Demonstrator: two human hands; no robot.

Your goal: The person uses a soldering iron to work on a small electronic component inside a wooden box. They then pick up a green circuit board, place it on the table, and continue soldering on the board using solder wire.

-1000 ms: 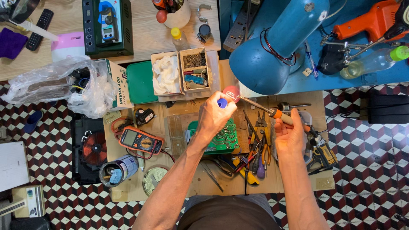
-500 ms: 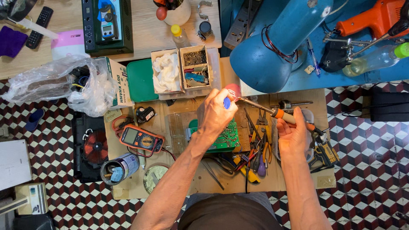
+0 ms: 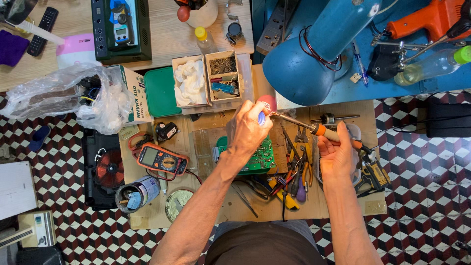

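My left hand point(image 3: 249, 131) is raised above a green circuit board point(image 3: 255, 158) and grips a small blue-handled tool point(image 3: 261, 118) whose end meets a red rounded object point(image 3: 267, 103). My right hand point(image 3: 336, 153) holds a soldering iron point(image 3: 321, 130) by its orange and wooden handle. The iron's metal tip points left and reaches the blue tool at my left hand. The board lies flat on the cardboard-covered work surface point(image 3: 206, 206), partly hidden by my left wrist.
Pliers and cutters point(image 3: 294, 172) lie between my hands. An orange multimeter point(image 3: 162, 160) sits left, a tin can point(image 3: 137, 192) below it. Two small parts boxes point(image 3: 208, 81), a green lid point(image 3: 162, 92), a plastic bag point(image 3: 64, 95) and a big blue lamp head point(image 3: 314, 59) stand behind.
Both hands have stayed almost in place; the soldering iron tip and the blue tool remain together near the red object. The camera view shifted slightly.
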